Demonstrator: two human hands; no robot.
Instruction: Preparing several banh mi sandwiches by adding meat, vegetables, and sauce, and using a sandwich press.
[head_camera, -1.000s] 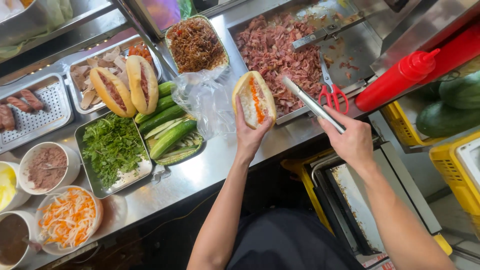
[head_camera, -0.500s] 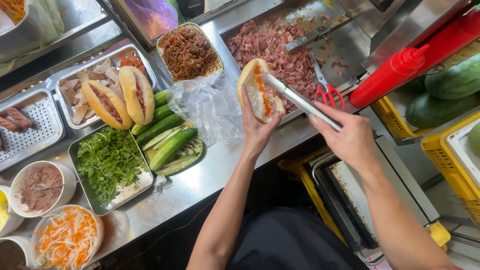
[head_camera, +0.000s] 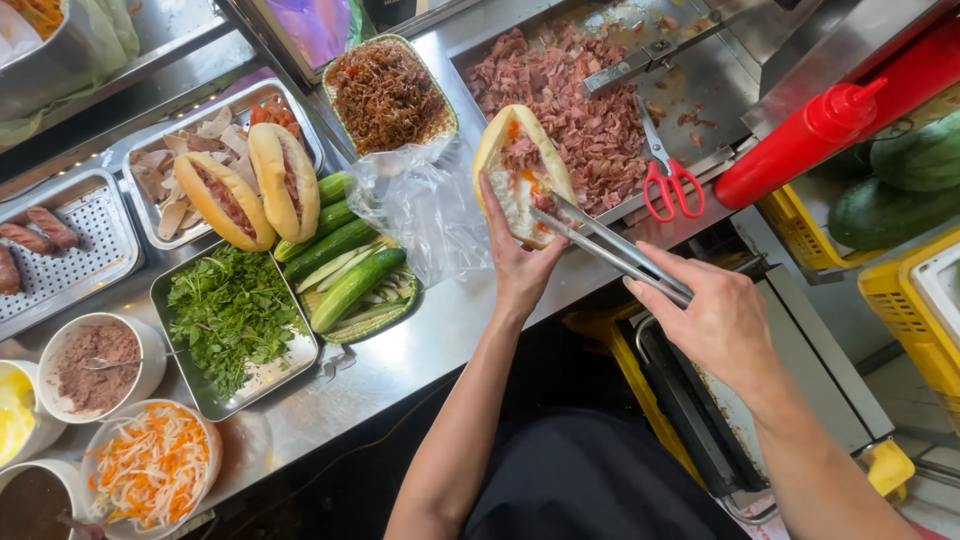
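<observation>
Head view | left hand (head_camera: 520, 265) holds sandwich (head_camera: 520, 170) | right hand (head_camera: 715, 320) grips tongs (head_camera: 610, 245)

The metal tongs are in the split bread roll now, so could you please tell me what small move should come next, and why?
Probably open the metal tongs and let the meat drop. Their tips sit inside the split bread roll, which the left hand holds open over the tray of chopped pink meat; the right hand squeezes them, and meat already lies in the filling.
</observation>
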